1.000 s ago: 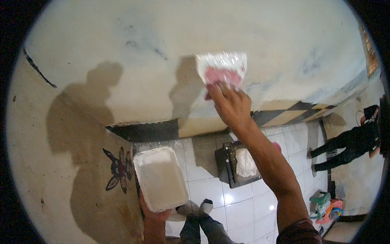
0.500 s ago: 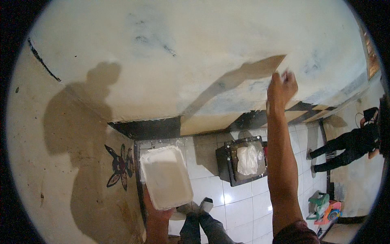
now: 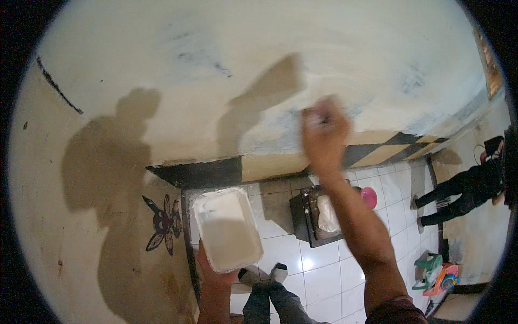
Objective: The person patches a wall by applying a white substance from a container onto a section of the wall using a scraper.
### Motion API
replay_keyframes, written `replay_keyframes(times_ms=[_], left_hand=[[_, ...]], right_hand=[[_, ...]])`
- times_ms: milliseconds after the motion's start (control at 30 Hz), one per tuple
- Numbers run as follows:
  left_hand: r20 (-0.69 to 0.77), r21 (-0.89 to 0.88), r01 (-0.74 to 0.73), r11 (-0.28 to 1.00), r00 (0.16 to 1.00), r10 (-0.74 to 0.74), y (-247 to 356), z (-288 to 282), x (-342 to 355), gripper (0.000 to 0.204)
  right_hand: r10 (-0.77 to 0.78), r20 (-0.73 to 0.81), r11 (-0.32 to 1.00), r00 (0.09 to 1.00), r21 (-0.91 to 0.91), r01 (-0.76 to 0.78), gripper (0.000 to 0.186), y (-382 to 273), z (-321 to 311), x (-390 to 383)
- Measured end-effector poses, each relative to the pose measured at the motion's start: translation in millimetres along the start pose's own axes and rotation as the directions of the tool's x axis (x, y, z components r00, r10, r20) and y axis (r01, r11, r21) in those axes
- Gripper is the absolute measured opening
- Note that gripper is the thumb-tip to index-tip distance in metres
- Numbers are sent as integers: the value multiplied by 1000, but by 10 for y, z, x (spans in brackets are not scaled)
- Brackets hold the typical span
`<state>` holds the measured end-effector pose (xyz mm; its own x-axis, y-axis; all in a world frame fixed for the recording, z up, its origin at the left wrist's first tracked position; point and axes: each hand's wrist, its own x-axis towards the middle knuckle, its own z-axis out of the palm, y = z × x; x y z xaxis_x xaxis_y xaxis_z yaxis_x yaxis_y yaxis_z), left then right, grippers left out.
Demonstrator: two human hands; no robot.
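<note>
My left hand (image 3: 216, 272) holds up a rectangular tray (image 3: 257, 237) from below, its fingers mostly hidden under it. White paste coats the tray's rim and inside. Raised in front of the wall (image 3: 350, 48), my right hand (image 3: 326, 132) is closed and smeared by motion. What it grips is largely hidden behind the fist, but its shadow on the wall ends in a broad straight edge, like a flat-bladed tool. The wall is cream, with bluish-grey patches around the hand.
A black crate-like box (image 3: 306, 221) with a white plastic bag (image 3: 327, 216) stands on the white tiled floor, a pink round object (image 3: 369, 197) beside it. Another person (image 3: 464, 194) in dark clothes stands at right. Colourful items (image 3: 440, 275) lie lower right. Black and cream checks run along the wall's base.
My right hand has swept left along the wall, and its shadow has moved left too. The tray in my left hand has shifted slightly right. The pink object now shows past my forearm.
</note>
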<state>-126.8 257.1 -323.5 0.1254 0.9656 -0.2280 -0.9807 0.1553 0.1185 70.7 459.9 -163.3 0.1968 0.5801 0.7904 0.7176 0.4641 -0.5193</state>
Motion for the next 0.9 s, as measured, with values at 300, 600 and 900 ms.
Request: replay_keyframes(times_ms=[300,600,900], left_hand=[[-94,-39,56,998,994,-60,-27,128,41,52],[-117,-10,81,997,990,-81,18,229,-6,51],[-143,42,23,999,990,-17,46,176,-24,48]], right_hand=[[-170,-37,969,985,-190,160,26,-170,763,533],[-483,97,761,871,-447,471,13,-73,-192,761],[-459,353,662,815,-475,579,14,473,-639,640]])
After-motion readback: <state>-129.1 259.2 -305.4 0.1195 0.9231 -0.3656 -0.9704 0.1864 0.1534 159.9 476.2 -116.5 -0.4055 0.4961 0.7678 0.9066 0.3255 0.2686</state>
